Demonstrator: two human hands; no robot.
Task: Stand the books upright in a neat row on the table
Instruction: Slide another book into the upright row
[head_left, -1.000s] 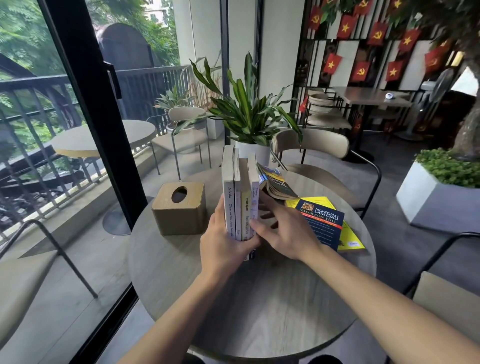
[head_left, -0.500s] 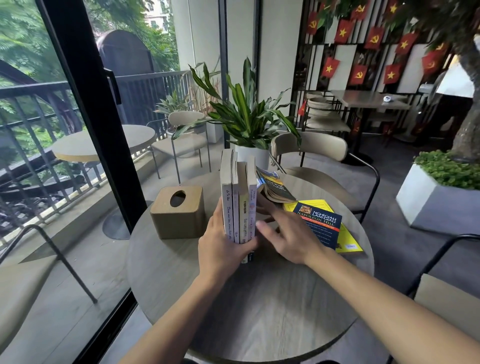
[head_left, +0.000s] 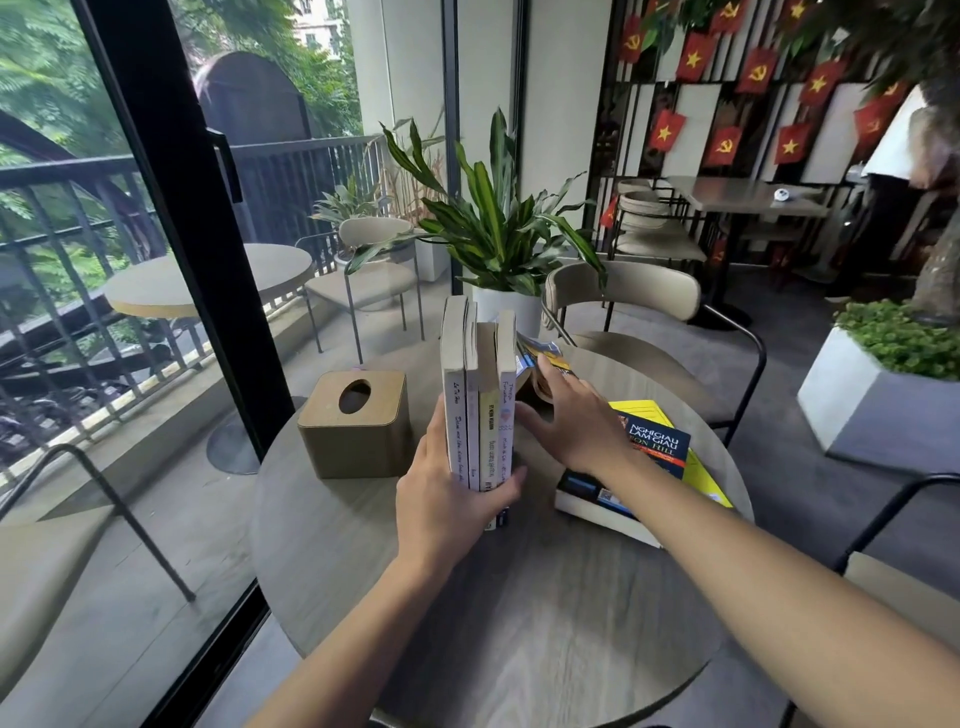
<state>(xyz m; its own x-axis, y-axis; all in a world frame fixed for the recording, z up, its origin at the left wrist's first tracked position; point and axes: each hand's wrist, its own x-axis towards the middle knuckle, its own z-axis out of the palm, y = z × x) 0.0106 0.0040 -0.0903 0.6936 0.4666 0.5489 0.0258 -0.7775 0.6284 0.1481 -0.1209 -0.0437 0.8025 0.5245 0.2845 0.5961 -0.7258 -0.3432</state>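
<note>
Cream-spined paperbacks, 4 of them (head_left: 480, 410), stand upright in a tight row near mid worktop (head_left: 519, 623), spines facing the camera. Left hand (head_left: 449, 512) wraps the row's near lower end: palm on the leftmost cover, fingers curled across the spine bottoms, so grip closed on the row. 5th book w/ blue-yellow cover (head_left: 540, 364) leans tilted against the row's right side, pages splayed, not upright yet. Right hand (head_left: 569, 421) lies flat on it, fingers spread, thumb near the rightmost spine; open palm, pressing rather than clasping afaict. Right of that, dark blue book (head_left: 649, 457) lies flat atop a yellow book (head_left: 701, 473), both near the worktop's right edge, under the right forearm. Wooden tissue box (head_left: 356, 423) sits just left of the row, apart from it. Beyond the worktop: beige chair (head_left: 623, 296) and potted plant (head_left: 498, 234). Glass door w/ black frame (head_left: 171, 208) on the left.
</note>
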